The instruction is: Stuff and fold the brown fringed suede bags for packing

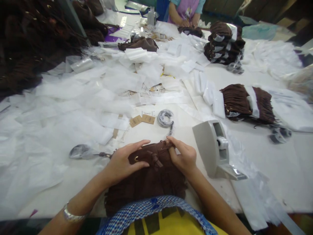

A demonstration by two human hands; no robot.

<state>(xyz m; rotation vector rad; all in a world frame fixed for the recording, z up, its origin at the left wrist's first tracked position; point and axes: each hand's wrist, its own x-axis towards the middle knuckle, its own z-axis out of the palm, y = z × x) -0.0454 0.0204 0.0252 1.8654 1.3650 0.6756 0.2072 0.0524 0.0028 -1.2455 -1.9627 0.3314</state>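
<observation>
A dark brown handbag with fringe lies before me at the table's front edge, a small knotted tie and a gold eyelet near its top. My left hand grips its upper left side, thumb on the front and index finger stretched along the top edge. My right hand is closed around the upper right corner, thumb at the top. From the bag's left side runs a strap ending in a plastic-wrapped bundle. A wrapped coil lies just behind the bag, its tail reaching toward my right hand.
A grey tape dispenser stands right of my right hand. Brown cardboard tags lie behind the bag. White wrapping sheets cover the left. Bundled fringed bags sit at right, with a taller stack beyond. A co-worker works opposite.
</observation>
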